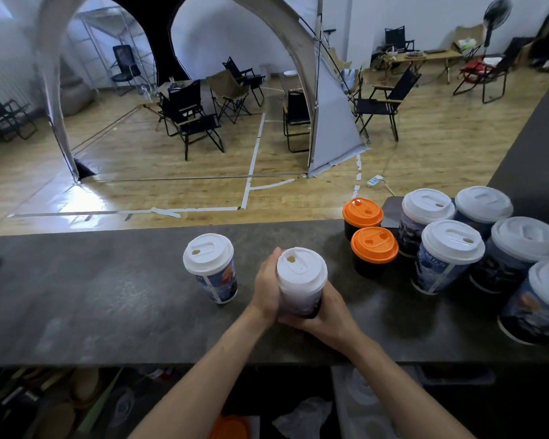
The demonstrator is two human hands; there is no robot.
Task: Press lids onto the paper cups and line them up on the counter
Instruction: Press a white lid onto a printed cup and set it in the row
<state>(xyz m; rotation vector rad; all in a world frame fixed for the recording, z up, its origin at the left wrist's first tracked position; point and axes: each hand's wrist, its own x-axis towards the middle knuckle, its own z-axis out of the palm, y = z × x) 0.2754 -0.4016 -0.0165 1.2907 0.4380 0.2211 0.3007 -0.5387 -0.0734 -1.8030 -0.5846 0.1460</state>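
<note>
Both my hands wrap a tall paper cup (301, 280) with a white lid at the middle of the dark counter (108, 296). My left hand (267, 289) grips its left side, and my right hand (327, 315) holds it low on the right. Another white-lidded cup (211, 267) stands alone just to the left. At the right stand two short black cups with orange lids (374, 245) and a group of several white-lidded cups (450, 251).
The counter's far edge drops to a wood floor with folding chairs and a tent. Under the near edge lie shelves with loose white lids (362, 388) and an orange lid (229, 427). The counter turns away at the right (533, 147).
</note>
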